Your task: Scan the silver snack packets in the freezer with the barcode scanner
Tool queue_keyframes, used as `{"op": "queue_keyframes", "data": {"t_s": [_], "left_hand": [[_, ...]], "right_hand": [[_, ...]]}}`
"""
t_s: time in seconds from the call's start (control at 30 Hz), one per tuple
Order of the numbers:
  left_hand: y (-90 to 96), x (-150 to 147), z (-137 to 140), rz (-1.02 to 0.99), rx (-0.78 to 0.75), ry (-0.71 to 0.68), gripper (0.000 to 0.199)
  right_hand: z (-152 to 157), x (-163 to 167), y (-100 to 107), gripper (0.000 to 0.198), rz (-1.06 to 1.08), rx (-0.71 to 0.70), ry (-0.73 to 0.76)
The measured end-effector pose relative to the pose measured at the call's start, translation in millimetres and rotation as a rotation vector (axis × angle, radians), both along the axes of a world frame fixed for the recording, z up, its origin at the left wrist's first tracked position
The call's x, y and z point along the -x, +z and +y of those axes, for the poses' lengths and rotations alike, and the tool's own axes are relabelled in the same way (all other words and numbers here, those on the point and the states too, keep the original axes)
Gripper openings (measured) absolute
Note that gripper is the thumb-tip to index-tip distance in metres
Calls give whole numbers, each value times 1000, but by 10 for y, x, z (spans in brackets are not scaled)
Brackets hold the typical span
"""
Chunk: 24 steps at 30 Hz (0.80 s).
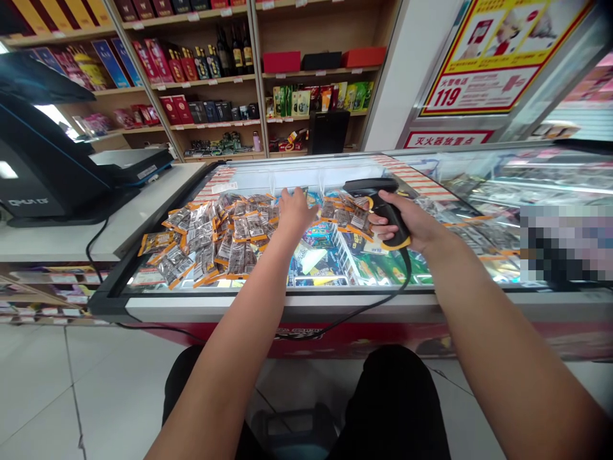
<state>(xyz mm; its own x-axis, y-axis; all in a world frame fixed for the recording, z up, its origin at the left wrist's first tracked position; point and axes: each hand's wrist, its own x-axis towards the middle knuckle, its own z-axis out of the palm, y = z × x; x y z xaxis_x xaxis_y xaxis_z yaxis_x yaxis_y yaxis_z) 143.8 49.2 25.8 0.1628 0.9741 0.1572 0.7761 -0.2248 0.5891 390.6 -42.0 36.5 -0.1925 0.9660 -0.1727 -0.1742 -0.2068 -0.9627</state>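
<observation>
My right hand (407, 220) is wrapped round the grip of a black and yellow barcode scanner (390, 207), its head pointing left over the freezer. A black cable hangs from the scanner's handle. My left hand (294, 211) is closed above the glass, left of the scanner. A small edge of a snack packet shows past its fingertips; the rest is hidden. To the left of this hand lies a broad heap of clear and orange snack packets (230, 236). A smaller group of the same packets (345, 211) lies between my two hands.
The packets rest on the glass top of a chest freezer (316, 291); bagged goods show beneath. A dark checkout terminal (48, 160) stands on the left counter (29, 243). Shelves of boxes and bottles (205, 67) line the back. My legs flank a stool (297, 431).
</observation>
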Motion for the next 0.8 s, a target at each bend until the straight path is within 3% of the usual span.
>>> {"op": "queue_keyframes", "data": {"t_s": [0.1, 0.2, 0.3, 0.5, 0.6, 0.8], "left_hand": [[-46, -76, -116, 219, 94, -117, 55], [-130, -157, -169, 316, 54, -303, 61], [-210, -231, -153, 284, -7, -452, 63], [-246, -341, -121, 105, 10, -611, 76], [-201, -321, -131, 117, -13, -544, 77], [114, 165, 28, 287, -87, -130, 57]], "right_hand": [[-10, 26, 14, 52, -8, 12, -28], [-28, 53, 34, 54, -44, 25, -35], [-41, 72, 50, 54, -55, 37, -61], [-32, 74, 30, 52, -66, 53, -59], [-29, 57, 19, 52, -40, 5, -25], [-92, 69, 55, 39, 15, -57, -16]]}}
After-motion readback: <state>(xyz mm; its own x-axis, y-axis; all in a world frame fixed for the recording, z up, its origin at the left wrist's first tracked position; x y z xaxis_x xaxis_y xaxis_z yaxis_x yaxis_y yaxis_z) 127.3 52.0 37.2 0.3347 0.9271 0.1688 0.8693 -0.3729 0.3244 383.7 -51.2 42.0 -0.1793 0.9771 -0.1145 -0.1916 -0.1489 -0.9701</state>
